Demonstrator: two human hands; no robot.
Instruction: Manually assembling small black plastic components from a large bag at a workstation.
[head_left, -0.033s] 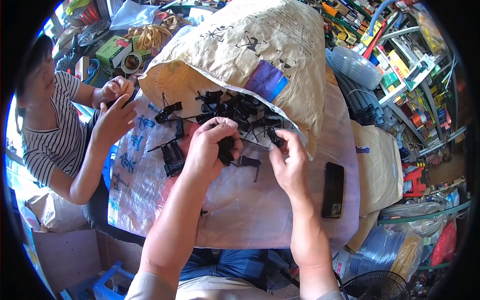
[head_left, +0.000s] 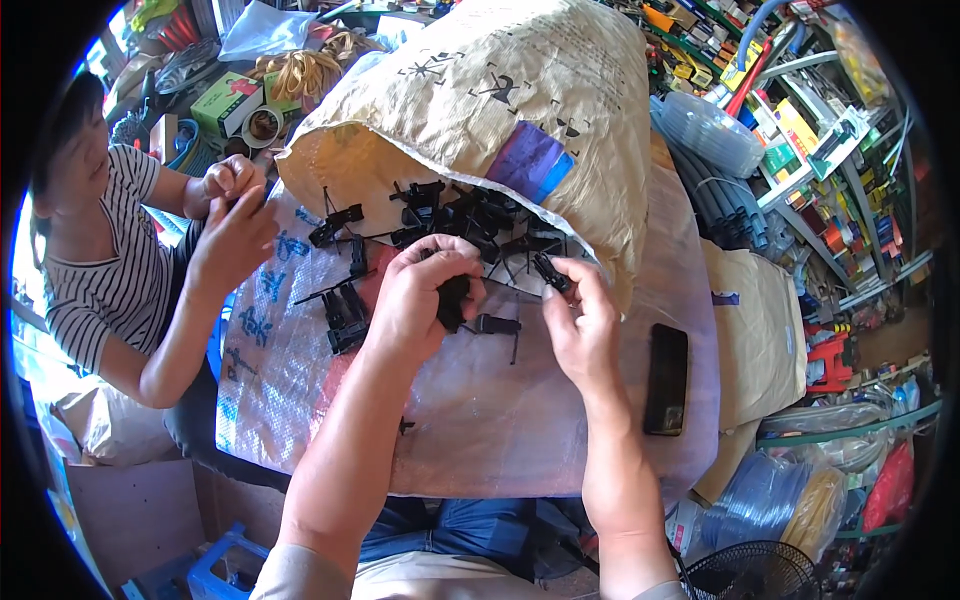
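Note:
My left hand (head_left: pixel 425 295) is closed around a black plastic part (head_left: pixel 452 303), mostly hidden by the fingers. Between the thumb and fingers of my right hand (head_left: pixel 582 318) is a small black plastic part (head_left: pixel 552 272). Both hands are just in front of the mouth of a large cream woven sack (head_left: pixel 400 95), where a heap of similar black parts with thin rods (head_left: pixel 470 222) spills out. More of them lie on the table covering: a blocky one (head_left: pixel 346 318) left of my left hand, and a flat one (head_left: pixel 497 325) between my hands.
A black phone (head_left: pixel 666 380) lies right of my right forearm on the woven table cover (head_left: pixel 480 440). At the left a person in a striped top (head_left: pixel 125 260) handles something small with both hands. Crowded shelves (head_left: pixel 820 180) stand at the right, a fan (head_left: pixel 750 572) below.
My hands have hardly moved and keep hold of the same parts. The other person's hands have shifted slightly and come closer together.

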